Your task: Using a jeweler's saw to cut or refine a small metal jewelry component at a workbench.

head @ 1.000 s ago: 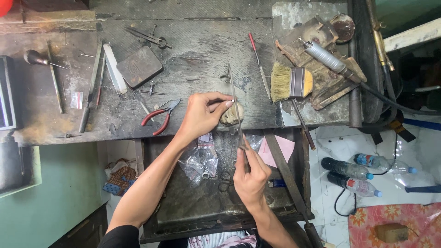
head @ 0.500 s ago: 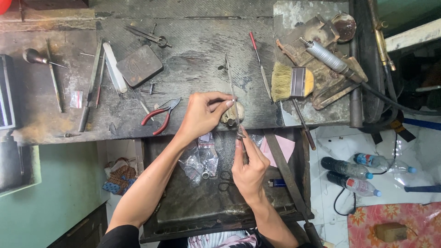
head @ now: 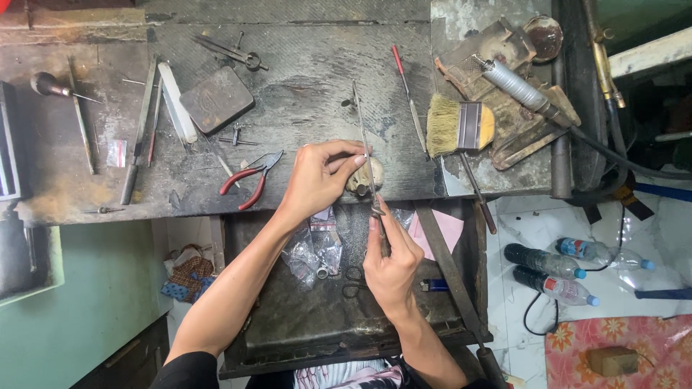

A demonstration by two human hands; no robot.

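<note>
Nearest the camera, right hand [head: 391, 261] pinches the lower end of a slim metal file [head: 365, 148], fingers pressed together around its handle above the open drawer [head: 288, 338], where clear plastic bags [head: 311, 245] and small scissors [head: 353, 282] lie. Just beyond, left hand [head: 317, 176] is curled, thumb and fingertips pinching a small pale workpiece [head: 359, 180] against the front edge of the tabletop [head: 303, 101]; what the piece is exactly, cannot tell. File blade runs up across the piece, touching it, so filing looks underway, mid-job by my read, not finished; how much is left cannot be judged. Beside the left hand sit red-handled pliers [head: 249, 176], untouched. Further out: a flat dark block [head: 216, 99], a wide brush [head: 458, 126] to the right, a rotary handpiece [head: 515, 85] at the far right.
</note>
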